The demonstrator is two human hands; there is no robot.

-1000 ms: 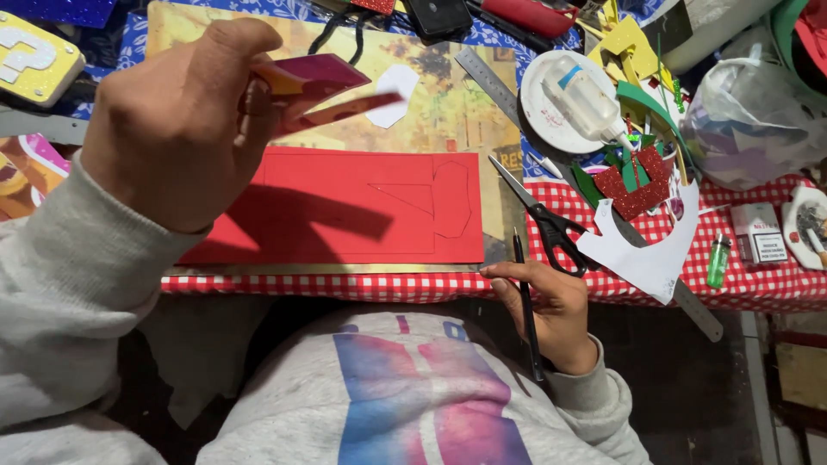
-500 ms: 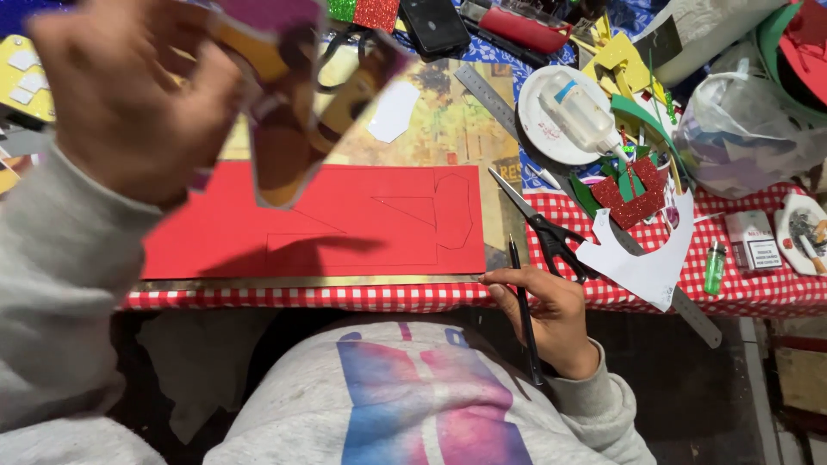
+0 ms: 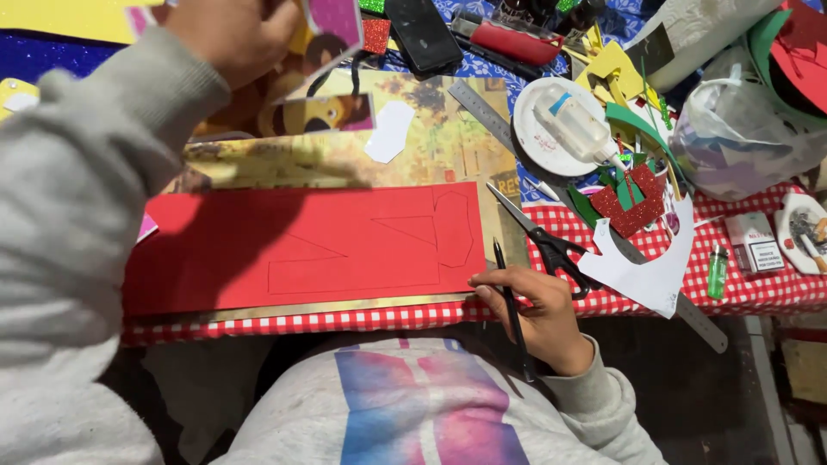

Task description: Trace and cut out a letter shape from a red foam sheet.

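My left hand [image 3: 228,30] is raised at the top left, holding a printed paper cutout [image 3: 332,26] with a purple and yellow picture. My right hand [image 3: 534,314] rests at the table's front edge and grips a black pencil [image 3: 510,297], its tip near the right end of a red foam sheet [image 3: 301,245]. The sheet lies flat and carries drawn pencil outlines. Black-handled scissors [image 3: 543,241] lie just right of the sheet, close to my right hand.
A white plate [image 3: 551,129] with a glue bottle [image 3: 577,125], a metal ruler [image 3: 482,112], a phone [image 3: 422,34], a red pencil case [image 3: 517,39], paper scraps, a white cutout [image 3: 646,271], a green lighter [image 3: 717,271] and a plastic bag [image 3: 741,138] crowd the chequered tablecloth [image 3: 758,288].
My left hand has lifted the cutout up and away toward the top of the view, uncovering the red sheet. My right hand with the pencil has stayed put.
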